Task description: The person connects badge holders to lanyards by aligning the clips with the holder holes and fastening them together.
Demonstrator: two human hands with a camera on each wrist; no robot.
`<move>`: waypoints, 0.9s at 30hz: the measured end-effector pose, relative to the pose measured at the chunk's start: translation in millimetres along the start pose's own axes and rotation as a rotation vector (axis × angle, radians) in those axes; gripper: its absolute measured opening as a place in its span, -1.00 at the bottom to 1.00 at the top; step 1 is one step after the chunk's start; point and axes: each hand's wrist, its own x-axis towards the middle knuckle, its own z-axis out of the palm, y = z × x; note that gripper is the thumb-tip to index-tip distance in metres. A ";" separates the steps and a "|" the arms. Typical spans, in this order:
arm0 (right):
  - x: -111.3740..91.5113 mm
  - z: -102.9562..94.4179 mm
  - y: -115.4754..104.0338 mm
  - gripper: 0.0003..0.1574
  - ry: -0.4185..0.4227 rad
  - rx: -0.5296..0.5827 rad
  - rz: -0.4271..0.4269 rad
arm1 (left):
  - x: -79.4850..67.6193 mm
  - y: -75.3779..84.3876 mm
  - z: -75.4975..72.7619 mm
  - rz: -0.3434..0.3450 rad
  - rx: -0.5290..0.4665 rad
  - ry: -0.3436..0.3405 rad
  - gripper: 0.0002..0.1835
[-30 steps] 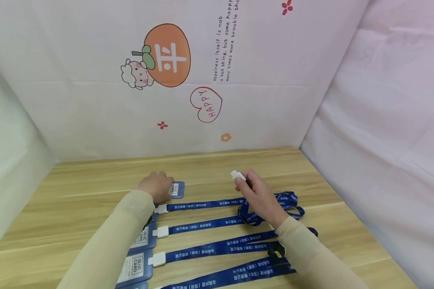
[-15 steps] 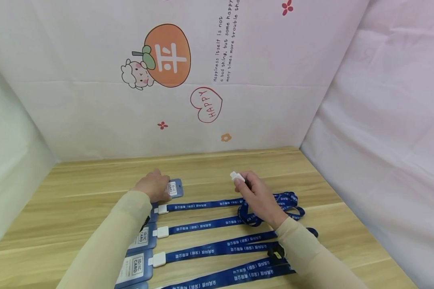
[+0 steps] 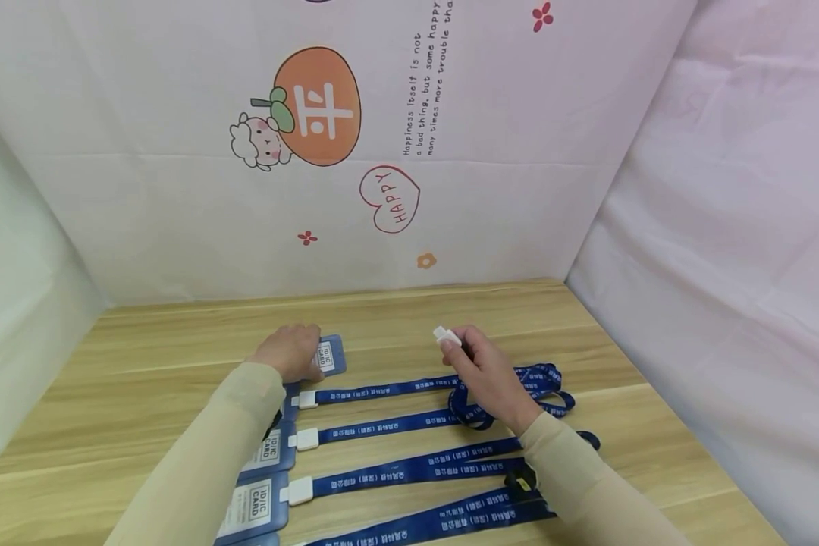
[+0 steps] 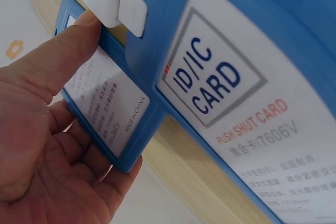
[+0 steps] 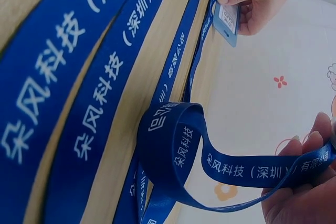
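Observation:
My left hand (image 3: 283, 353) holds a blue ID card holder (image 3: 331, 355) at the far side of the laid-out row. In the left wrist view, thumb and fingers grip that holder's long edges, over its white printed insert. Further right, my right hand (image 3: 486, 373) pinches a white plastic clip (image 3: 444, 334) above the table. The clip belongs to a blue printed lanyard (image 5: 247, 170), which runs through the right hand and loops down toward the table. Holder and clip are apart, with a gap between the two hands.
Several blue lanyards (image 3: 382, 474) lie side by side across the wooden table (image 3: 143, 341), each joined by a white clip (image 3: 301, 490) to a card holder (image 3: 258, 506) on the left. White printed cloth (image 3: 484, 212) hangs behind the table, with more cloth at both sides.
The card holder in my left hand has risen slightly and shifted a little left, and its tilt has changed. My right hand and its clip have hardly moved.

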 end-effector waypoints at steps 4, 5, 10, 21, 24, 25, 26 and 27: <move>-0.2 1.1 -0.4 -0.59 -0.004 0.002 0.005 | -1.6 -1.4 -0.4 0.009 0.000 -0.008 -0.32; -0.2 1.4 -0.6 -0.58 -0.004 0.000 0.007 | -1.9 -1.7 -0.8 0.014 0.003 -0.010 -0.34; 0.4 2.9 -1.4 -0.57 -0.005 -0.005 0.009 | -4.4 -2.8 -4.5 0.039 0.007 -0.009 -0.45; -0.9 3.0 -3.8 -0.57 -0.014 0.001 0.021 | -8.4 -2.3 -8.4 0.078 -0.041 0.039 -0.73; -0.8 3.6 -4.0 -0.57 -0.012 0.004 0.013 | -10.6 -2.5 -10.8 0.086 -0.065 0.060 -0.75; -1.0 4.0 -4.1 -0.58 -0.012 0.006 0.010 | -11.9 -2.6 -11.6 0.087 -0.076 0.069 -0.74; -1.0 4.3 -4.1 -0.58 -0.013 0.008 0.009 | -13.5 -2.8 -12.6 0.087 -0.089 0.075 -0.74; -0.9 4.7 -4.1 -0.58 -0.014 0.010 0.008 | -14.9 -2.8 -13.0 0.082 -0.097 0.081 -0.74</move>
